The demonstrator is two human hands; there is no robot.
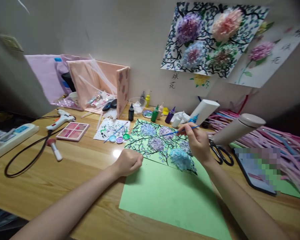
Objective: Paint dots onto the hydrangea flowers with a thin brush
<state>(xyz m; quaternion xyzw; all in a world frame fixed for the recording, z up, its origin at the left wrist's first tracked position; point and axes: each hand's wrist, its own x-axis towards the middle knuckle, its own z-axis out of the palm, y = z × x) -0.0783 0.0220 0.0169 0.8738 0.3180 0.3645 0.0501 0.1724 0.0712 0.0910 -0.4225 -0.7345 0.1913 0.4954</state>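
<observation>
My right hand [197, 141] pinches a thin blue paintbrush [181, 130], its tip over the far part of a flower painting on a green sheet [165, 196]. The painting [157, 141] shows purple and blue flower clusters with dark branches. A raised blue flower [180, 159] sits just under my right wrist. My left hand [128, 161] rests as a loose fist on the sheet's left edge, fingers curled with nothing seen in them.
Small paint bottles [155, 113] line the back near the wall. A paint-spotted paper with a second brush [112, 130], a pink palette [73, 130], a glue gun [61, 120], black scissors [221, 153], a beige cylinder [237, 128] and a tablet [257, 170] surround the sheet.
</observation>
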